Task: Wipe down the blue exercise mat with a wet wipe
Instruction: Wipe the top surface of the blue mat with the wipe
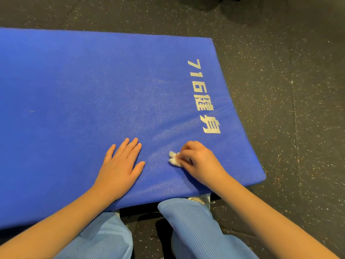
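Observation:
The blue exercise mat [84, 86] lies flat on the floor and fills most of the view, with white printed characters along its right end. My right hand [200, 159] presses a crumpled white wet wipe [174, 159] onto the mat near the front right corner, just below the lettering. My left hand [121, 162] rests palm down on the mat to the left of the wipe, fingers spread, holding nothing. A faint damp sheen shows on the mat above the two hands.
Dark speckled rubber floor [289, 90] surrounds the mat at the back and right. My knees in light blue ribbed trousers [188, 217] sit against the mat's front edge. A small thin mark [33, 111] lies on the mat at the left.

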`<state>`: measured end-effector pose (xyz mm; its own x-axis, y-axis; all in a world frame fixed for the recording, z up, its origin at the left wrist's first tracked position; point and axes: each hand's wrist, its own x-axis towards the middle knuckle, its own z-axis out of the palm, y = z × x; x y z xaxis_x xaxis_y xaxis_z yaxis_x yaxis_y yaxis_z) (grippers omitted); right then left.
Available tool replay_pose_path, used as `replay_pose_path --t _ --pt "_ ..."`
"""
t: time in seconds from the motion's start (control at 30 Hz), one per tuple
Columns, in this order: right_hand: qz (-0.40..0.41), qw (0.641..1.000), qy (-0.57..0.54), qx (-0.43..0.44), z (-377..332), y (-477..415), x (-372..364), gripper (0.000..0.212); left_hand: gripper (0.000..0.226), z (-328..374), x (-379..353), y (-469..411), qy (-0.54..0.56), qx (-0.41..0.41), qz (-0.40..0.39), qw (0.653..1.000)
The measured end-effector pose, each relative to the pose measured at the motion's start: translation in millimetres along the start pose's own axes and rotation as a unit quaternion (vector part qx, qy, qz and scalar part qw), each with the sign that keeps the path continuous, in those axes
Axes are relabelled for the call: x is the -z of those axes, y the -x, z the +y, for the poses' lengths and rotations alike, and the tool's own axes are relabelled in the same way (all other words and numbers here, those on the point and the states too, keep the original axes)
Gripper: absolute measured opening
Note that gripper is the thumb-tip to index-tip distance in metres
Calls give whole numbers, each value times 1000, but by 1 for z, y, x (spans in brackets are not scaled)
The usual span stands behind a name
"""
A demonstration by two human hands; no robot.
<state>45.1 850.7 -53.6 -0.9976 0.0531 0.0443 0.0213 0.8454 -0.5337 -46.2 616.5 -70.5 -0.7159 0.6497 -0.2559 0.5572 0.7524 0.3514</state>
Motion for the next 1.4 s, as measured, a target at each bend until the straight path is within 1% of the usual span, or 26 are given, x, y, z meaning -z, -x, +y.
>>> replay_pose_path --t 0.07,0.1,0.13,0.2,0.3,0.37,0.43,0.5,0.57,0.6,0.63,0.67,0.73,0.77,0.8,0.9,0.97,1.0,1.03,1.13,1.2,1.23,1.3,1.33,1.37,1.4 --pt "64 996 25 -51 2 -11 -4 38 84 1 0 0 5 0 -1 1000" --pt "75 995 19 -59 -3 -12 -11 37 84 1 1 0 7 0 -2 1000" --pt "65 997 8 -51 -12 -9 -18 36 84 0 0 0 8 -1 -4 1000" --pt "11 1000 -21 -4 -26 5 -25 37 82 -1 0 1 7 -3 -1 1000" --pt "-53 996 -57 46 -27 21 -9 38 78 -2 -2 1 6 -6 8 1000" --pt "-66 995 -36 66 -25 22 -4 35 79 -2 -2 1 6 -6 7 1000" --pt "-46 997 6 61 -23 15 -9 30 80 -2 -2 1 5 -7 7 1000" --pt "8 999 38 18 -14 -5 -14 30 81 -2 -1 0 7 -5 5 1000" --pt "83 994 56 -46 -7 -26 -15 28 83 -1 0 0 12 -3 2 1000" --pt "111 990 59 -59 -8 -30 -18 30 83 0 1 1 13 -2 1 1000" --pt "119 990 56 -47 -13 -28 -23 30 83 0 1 1 13 -2 0 1000" --pt "96 994 46 -21 -23 -21 -28 28 83 0 2 1 13 -2 -1 1000" --pt "18 998 28 45 -44 3 -34 25 82 1 2 1 17 -2 3 1000" --pt "-7 998 21 57 -44 8 -33 26 82 1 2 1 19 -1 5 1000" --pt "-11 999 15 51 -39 7 -28 28 82 1 2 1 19 -1 2 1000" --pt "50 998 40 -19 -17 -14 -22 30 83 -1 1 1 16 -1 -3 1000" --pt "83 993 29 -75 -18 -23 -27 25 85 -1 3 0 20 1 -3 1000" --pt "86 993 16 -82 -26 -23 -30 22 87 0 4 0 19 3 -8 1000" --pt "69 995 2 -66 -34 -18 -33 18 89 0 5 0 17 3 -15 1000" --pt "-48 998 -31 38 -46 -2 -26 17 91 -3 10 -2 21 -9 -33 999" --pt "-84 996 -12 33 -33 -13 -16 23 89 -12 13 -6 16 -26 -34 999" --pt "-66 998 11 14 -23 -22 -14 24 88 -17 15 -7 12 -30 -32 999" --pt "16 997 43 -65 0 -46 -15 25 85 -24 15 -8 2 -34 -27 999" --pt "62 991 39 -114 4 -54 -16 25 83 -25 15 -7 -1 -36 -24 999" --pt "94 985 29 -143 2 -58 -20 24 81 -25 13 -5 -2 -37 -19 999" --pt "110 984 25 -139 -6 -58 -25 21 79 -24 12 -4 -3 -38 -15 999"
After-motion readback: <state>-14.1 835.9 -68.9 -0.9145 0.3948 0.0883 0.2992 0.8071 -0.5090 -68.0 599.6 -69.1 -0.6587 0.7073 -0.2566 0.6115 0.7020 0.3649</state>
